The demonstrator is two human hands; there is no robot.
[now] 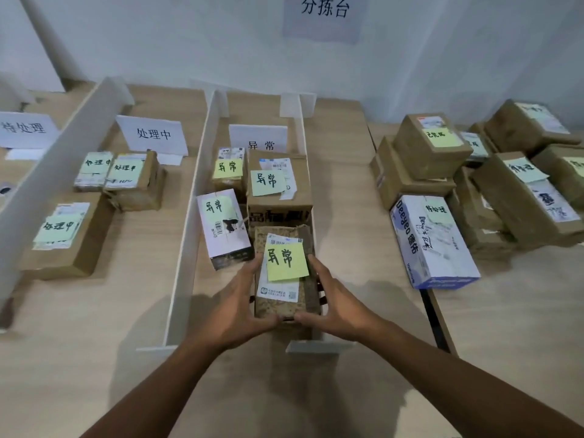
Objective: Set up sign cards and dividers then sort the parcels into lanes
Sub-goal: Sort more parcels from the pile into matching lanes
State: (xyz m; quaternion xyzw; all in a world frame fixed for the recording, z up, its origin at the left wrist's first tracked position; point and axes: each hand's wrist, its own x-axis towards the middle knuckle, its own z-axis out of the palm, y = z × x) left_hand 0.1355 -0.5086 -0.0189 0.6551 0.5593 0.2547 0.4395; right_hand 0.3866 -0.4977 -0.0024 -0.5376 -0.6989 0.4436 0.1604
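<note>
I have the parcel [284, 276] between both hands at the near end of the 异常 lane, its yellow note [287, 260] face up. My left hand [243, 306] clamps its left side, my right hand [335, 306] its right, thumbs hooked over the near edge, fingers [252, 267] pressed flat along the sides. It looks to be resting on the desk [94, 358], or nearly so; I cannot tell for sure.

To do this well, I should slide it straight forward until it sits just behind the brown box [279, 191], keeping it square to the right divider [308, 159] so I do not knock that thin board over. The white box [222, 227] beside it is tilted, so I judge I should ease past it gently, then let go with both hands at once.

The lane's sign card [257, 137] stands at the far end. To the left, past the left divider [192, 216], lies the 处理中 lane with three parcels. A pile [474, 191] of unsorted parcels waits on the right. The desk is pale wood, set against a white wall [189, 42] with a paper sign.
</note>
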